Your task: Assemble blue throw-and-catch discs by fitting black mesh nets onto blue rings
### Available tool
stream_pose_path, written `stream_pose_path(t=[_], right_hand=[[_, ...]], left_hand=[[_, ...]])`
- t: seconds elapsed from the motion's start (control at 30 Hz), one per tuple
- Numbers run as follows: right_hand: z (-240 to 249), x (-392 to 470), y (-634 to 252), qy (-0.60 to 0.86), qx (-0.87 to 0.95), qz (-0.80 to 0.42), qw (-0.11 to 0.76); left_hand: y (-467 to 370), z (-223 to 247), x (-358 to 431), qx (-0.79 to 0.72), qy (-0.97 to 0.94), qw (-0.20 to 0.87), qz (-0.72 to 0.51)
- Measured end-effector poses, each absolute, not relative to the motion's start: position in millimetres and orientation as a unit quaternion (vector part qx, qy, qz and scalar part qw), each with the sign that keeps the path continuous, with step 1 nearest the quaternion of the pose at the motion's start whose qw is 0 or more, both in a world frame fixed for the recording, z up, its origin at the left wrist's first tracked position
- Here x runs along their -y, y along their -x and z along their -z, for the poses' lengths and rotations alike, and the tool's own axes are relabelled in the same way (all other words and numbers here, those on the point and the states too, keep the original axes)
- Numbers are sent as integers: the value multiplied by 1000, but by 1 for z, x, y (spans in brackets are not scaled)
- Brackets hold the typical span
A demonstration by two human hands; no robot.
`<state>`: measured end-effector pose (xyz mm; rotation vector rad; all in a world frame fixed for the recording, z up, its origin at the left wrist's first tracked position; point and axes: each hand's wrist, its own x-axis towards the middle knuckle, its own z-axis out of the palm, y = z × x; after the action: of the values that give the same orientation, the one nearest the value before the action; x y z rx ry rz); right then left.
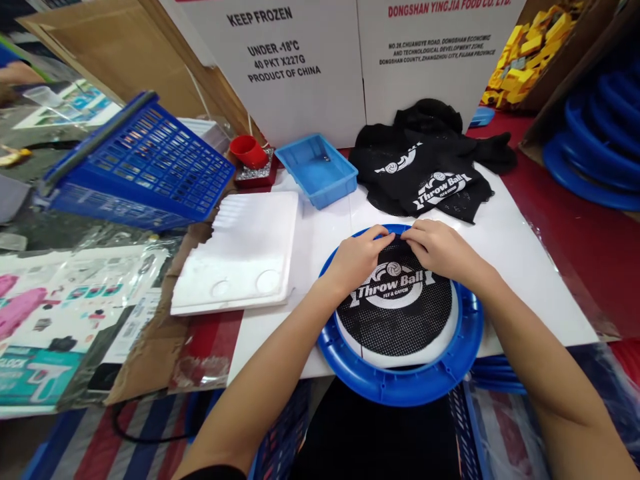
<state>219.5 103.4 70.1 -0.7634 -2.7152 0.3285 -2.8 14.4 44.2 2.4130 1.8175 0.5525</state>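
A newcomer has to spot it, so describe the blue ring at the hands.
Start at the white carton printed KEEP FROZEN, then drop to the white work surface. At its near edge is the blue ring, left hand and right hand at its far side. Unlike the blue rings piled at right, it frames black Throw Ball mesh.

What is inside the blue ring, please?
Black mesh printed "Throw Ball", with a white surface visible past its edge. What lies beneath the left hand and right hand cannot be seen.
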Motion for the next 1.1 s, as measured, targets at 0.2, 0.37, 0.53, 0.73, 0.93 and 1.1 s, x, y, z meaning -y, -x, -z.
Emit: stream_pose_path(t=[0.2, 0.37, 0.53, 0.73, 0.93, 1.1], right_hand=[[-68, -103, -220, 264, 944, -98, 170], [-64, -104, -219, 266, 944, -89, 171], [-62, -106, -218, 263, 946, -87, 169], [-58, -107, -218, 263, 944, -88, 177], [-54, -109, -217, 262, 946, -62, 181], [-52, -110, -216, 260, 948, -39, 180]], left_hand=[[1, -47, -12, -598, -788, 15, -148], [-1, -48, -12, -599, -789, 16, -137], [-3, -49, -12, -599, -792, 6, -119], [-5, -48, -12, -599, -795, -10, -100], [-5, -47, -12, -601, -791, 2, -116], [-7, -50, -12, -607, -788, 4, -103]])
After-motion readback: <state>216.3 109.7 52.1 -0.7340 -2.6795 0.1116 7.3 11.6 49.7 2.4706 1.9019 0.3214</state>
